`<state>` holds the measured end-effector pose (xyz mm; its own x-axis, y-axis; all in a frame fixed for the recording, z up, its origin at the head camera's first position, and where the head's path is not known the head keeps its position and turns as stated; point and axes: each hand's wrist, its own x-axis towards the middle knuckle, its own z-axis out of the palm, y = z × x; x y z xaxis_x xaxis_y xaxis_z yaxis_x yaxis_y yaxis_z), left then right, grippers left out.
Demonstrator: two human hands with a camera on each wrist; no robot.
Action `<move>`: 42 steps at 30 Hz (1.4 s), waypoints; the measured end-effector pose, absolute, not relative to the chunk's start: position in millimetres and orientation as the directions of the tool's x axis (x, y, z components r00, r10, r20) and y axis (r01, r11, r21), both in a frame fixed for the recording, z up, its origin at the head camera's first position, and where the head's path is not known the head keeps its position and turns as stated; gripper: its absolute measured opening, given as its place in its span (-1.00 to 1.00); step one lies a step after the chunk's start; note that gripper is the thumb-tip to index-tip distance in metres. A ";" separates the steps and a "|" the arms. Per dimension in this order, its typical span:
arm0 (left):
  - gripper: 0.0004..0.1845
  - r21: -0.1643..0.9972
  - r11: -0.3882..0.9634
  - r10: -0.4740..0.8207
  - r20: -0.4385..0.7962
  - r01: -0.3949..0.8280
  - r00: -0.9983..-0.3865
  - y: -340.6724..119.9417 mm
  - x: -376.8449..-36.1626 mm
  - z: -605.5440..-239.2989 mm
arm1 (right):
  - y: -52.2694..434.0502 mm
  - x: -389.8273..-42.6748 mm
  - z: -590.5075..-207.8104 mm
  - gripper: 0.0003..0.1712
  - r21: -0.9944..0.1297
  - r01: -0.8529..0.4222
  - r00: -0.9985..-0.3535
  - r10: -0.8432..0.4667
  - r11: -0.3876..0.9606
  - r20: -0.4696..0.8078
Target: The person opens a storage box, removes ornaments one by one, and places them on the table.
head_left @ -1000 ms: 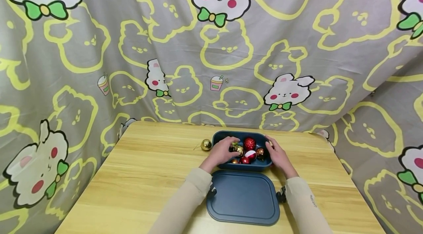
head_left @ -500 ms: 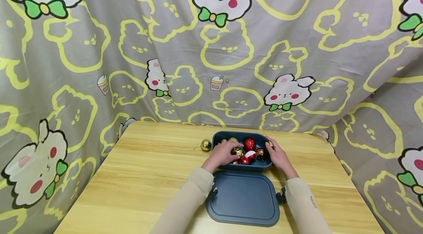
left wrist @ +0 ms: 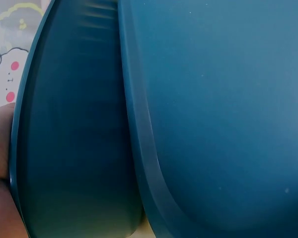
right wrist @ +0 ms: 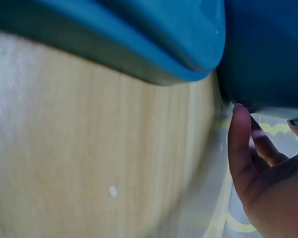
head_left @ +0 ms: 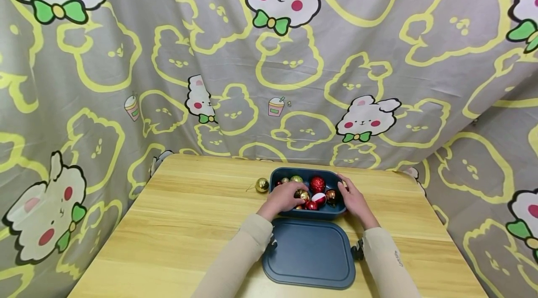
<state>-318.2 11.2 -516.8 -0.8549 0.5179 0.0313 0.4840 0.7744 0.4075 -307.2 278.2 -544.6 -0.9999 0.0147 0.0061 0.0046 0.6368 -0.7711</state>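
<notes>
Grey cloth (head_left: 252, 55) printed with yellow outlines and white rabbits hangs behind and to both sides of the light wooden bench (head_left: 168, 223), closing off the room from my view. On the bench, the dark blue box (head_left: 308, 214) serves as my landmark. It stands open and holds a heap of baubles (head_left: 318, 184) in red, gold and green. Its lid (head_left: 309, 253) lies flat just in front of it, touching or nearly so. One gold bauble (head_left: 262, 184) sits on the bench just left of the box, apart from it.

My left hand (head_left: 282, 197) is inside the box, its grip curled over the baubles; I cannot tell whether it pinches one. My right hand (head_left: 352, 200) rests against the right end of the box with fingers relaxed, steadying it; the right wrist view shows fingertips (right wrist: 241, 129) touching the wall.

By my reckoning the packing is nearly done: most baubles are in, one is left outside, and the lid is not yet on.
</notes>
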 end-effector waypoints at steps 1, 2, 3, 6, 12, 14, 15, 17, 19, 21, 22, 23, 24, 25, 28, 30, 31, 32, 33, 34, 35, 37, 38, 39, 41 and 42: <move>-0.60 0.410 0.775 0.516 0.031 0.482 -0.856 11.1 -318.0 -516.7 | 278.4 -307.1 -544.6 -0.35 -0.772 0.004 -1.000 0.014 0.636 0.006; -0.60 0.413 0.774 0.514 0.033 0.479 -0.857 11.0 -317.8 -516.7 | 278.4 -306.8 -544.3 -0.35 -0.773 0.004 -1.000 0.014 0.634 0.006; -0.60 0.416 0.773 0.513 0.033 0.479 -0.858 10.9 -317.5 -516.6 | 278.4 -306.6 -544.1 -0.34 -0.776 0.004 -1.000 0.012 0.631 0.004; -0.59 0.418 0.771 0.514 0.040 0.481 -0.857 10.5 -317.3 -516.8 | 278.3 -306.5 -543.9 -0.35 -0.783 0.006 -1.000 0.012 0.622 0.001; -0.58 0.408 0.752 0.529 0.094 0.517 -0.843 9.5 -317.9 -517.8 | 278.9 -307.6 -543.8 -0.35 -0.783 0.011 -1.000 0.012 0.622 -0.005; -0.57 0.413 0.744 0.529 0.115 0.524 -0.841 8.8 -317.9 -518.0 | 279.3 -307.9 -543.7 -0.35 -0.777 0.011 -1.000 0.010 0.629 -0.006; -0.57 0.418 0.742 0.526 0.123 0.524 -0.842 8.3 -317.8 -518.0 | 279.2 -307.8 -543.5 -0.34 -0.775 0.011 -1.000 0.010 0.632 -0.005; -0.56 0.441 0.731 0.516 0.144 0.522 -0.844 7.4 -317.3 -517.8 | 278.8 -307.9 -543.3 -0.34 -0.774 0.008 -1.000 0.009 0.634 -0.003; -0.56 0.463 0.715 0.508 0.170 0.524 -0.844 6.5 -317.4 -517.4 | 278.1 -307.6 -543.4 -0.34 -0.774 0.003 -1.000 0.004 0.633 0.000; -0.57 0.480 0.699 0.504 0.196 0.530 -0.841 5.8 -317.4 -516.6 | 277.0 -307.3 -543.3 -0.35 -0.774 -0.001 -1.000 0.006 0.633 0.006; -0.57 0.489 0.690 0.501 0.209 0.534 -0.840 5.4 -317.5 -516.3 | 276.7 -307.2 -543.3 -0.35 -0.773 -0.003 -1.000 0.005 0.634 0.009; -0.57 0.497 0.682 0.498 0.221 0.537 -0.838 5.0 -317.6 -515.7 | 276.5 -307.0 -543.3 -0.35 -0.773 -0.005 -1.000 0.004 0.635 0.010; -0.56 0.510 0.671 0.495 0.233 0.539 -0.837 4.6 -317.7 -515.3 | 276.4 -306.9 -543.3 -0.35 -0.772 -0.006 -1.000 0.004 0.636 0.011; -0.56 0.522 0.662 0.489 0.242 0.537 -0.838 4.2 -317.7 -514.6 | 276.3 -306.8 -543.2 -0.35 -0.773 -0.003 -1.000 0.009 0.634 0.011; -0.55 0.567 0.634 0.472 0.255 0.526 -0.844 2.4 -317.1 -512.0 | 277.0 -306.7 -542.9 -0.35 -0.774 0.000 -1.000 0.010 0.633 0.008; -0.55 0.593 0.619 0.462 0.256 0.515 -0.849 0.8 -316.5 -510.1 | 277.7 -306.8 -543.0 -0.34 -0.775 0.004 -1.000 0.012 0.631 0.004; -0.55 0.601 0.614 0.458 0.257 0.512 -0.851 0.0 -316.2 -508.9 | 277.9 -306.9 -543.0 -0.34 -0.776 0.006 -1.000 0.012 0.631 0.002; -0.55 0.608 0.608 0.456 0.259 0.511 -0.851 -1.0 -315.9 -507.7 | 278.1 -306.8 -543.1 -0.34 -0.775 0.006 -1.000 0.010 0.632 0.000; -0.55 0.614 0.601 0.454 0.264 0.511 -0.851 -2.0 -315.6 -506.6 | 278.2 -306.9 -543.3 -0.34 -0.775 0.006 -1.000 0.009 0.632 0.000; -0.55 0.619 0.595 0.452 0.271 0.513 -0.850 -3.0 -315.3 -505.5 | 278.2 -306.9 -543.4 -0.34 -0.775 0.006 -1.000 0.008 0.632 -0.001; -0.55 0.621 0.590 0.450 0.277 0.516 -0.849 -4.1 -315.0 -504.5 | 278.1 -306.8 -543.4 -0.34 -0.775 0.006 -1.000 0.008 0.632 -0.001; -0.55 0.626 0.577 0.447 0.294 0.524 -0.845 -6.5 -314.8 -502.7 | 278.0 -306.8 -543.5 -0.34 -0.775 0.005 -1.000 0.008 0.632 -0.001; -0.54 0.630 0.572 0.444 0.301 0.526 -0.844 -8.0 -314.8 -501.9 | 277.9 -306.8 -543.6 -0.34 -0.775 0.005 -1.000 0.008 0.632 0.000; -0.54 0.632 0.569 0.441 0.305 0.526 -0.844 -9.5 -314.7 -501.0 | 277.8 -306.9 -543.7 -0.35 -0.775 0.005 -1.000 0.009 0.631 0.001; -0.54 0.641 0.561 0.435 0.311 0.525 -0.845 -13.7 -314.6 -499.5 | 277.5 -306.8 -543.7 -0.35 -0.777 0.007 -1.000 0.011 0.630 0.000; -0.54 0.646 0.556 0.432 0.312 0.523 -0.846 -16.3 -314.2 -498.5 | 277.2 -306.7 -543.8 -0.35 -0.776 0.005 -1.000 0.010 0.630 0.001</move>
